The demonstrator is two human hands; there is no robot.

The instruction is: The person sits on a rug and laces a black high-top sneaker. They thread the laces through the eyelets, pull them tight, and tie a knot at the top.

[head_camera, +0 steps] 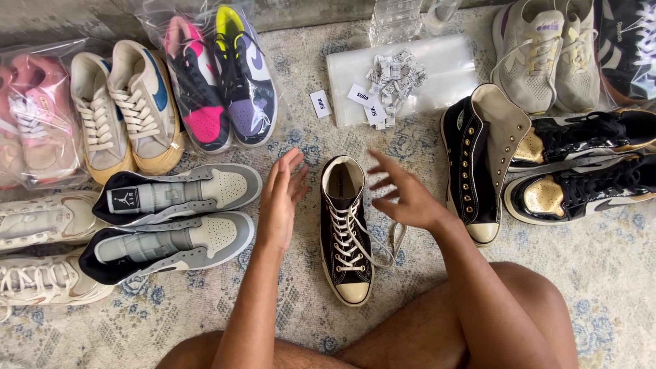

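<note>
A person sits on a patterned rug [601,273], seen from above. The left hand [281,198] and right hand [403,195] hover on either side of one black high-top [345,232] at centre, toe pointing near. Neither touches it. Left fingers are straight and close together; right fingers are spread and curled, holding nothing.

Its white lace [389,242] lies loose in a loop to the right, under the right wrist. The hand may well snag that loop and drag or tip the shoe.

Counted: one matching black high-top [478,160] lies on its side, right. Two grey shoes [171,222] left. Two black-and-gold shoes [581,164] far right. A clear bag [403,75] with small paper tags lies beyond. More pairs, some bagged, line the far and left edges.
</note>
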